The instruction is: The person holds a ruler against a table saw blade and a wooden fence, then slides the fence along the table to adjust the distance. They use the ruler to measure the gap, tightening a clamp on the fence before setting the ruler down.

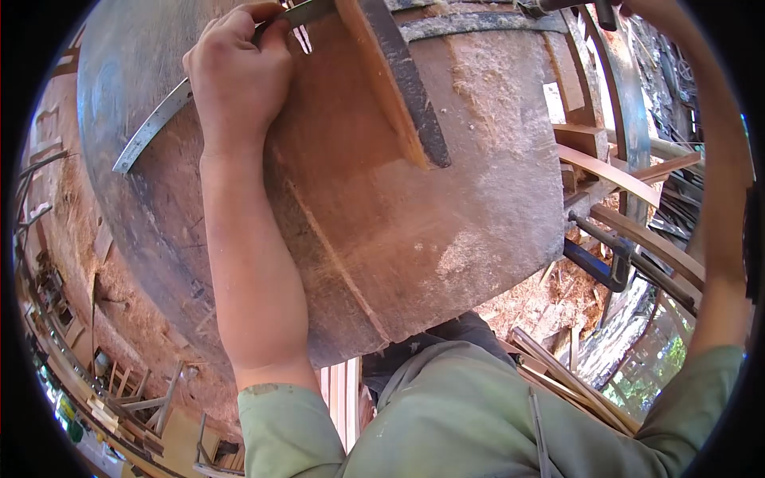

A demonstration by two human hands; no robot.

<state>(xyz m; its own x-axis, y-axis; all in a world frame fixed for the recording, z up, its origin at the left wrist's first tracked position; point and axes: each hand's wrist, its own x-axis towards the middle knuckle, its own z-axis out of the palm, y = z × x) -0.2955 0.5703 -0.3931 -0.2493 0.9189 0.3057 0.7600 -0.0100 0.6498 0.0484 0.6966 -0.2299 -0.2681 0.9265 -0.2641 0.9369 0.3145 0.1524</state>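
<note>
My left hand (243,76) is closed around a metal strip that looks like a steel ruler (155,127). The strip crosses the wooden tabletop (478,207), and its far end reaches toward a wooden fence-like board (394,88) with a dark side. Beside my fingers is a narrow bright slot (303,40) in the tabletop. At the top right edge, my right hand (641,6) is mostly cut off by the frame. A dark metal clamp handle (606,14) is close to it; whether my fingers touch it is hidden.
Sawdust (494,88) lies on the tabletop's right part. A blue clamp (598,267) is at the right edge, near a curved wooden strip (610,171) and several wooden beams. Sawdust-covered ground surrounds the table, with wooden frames (151,398) at lower left.
</note>
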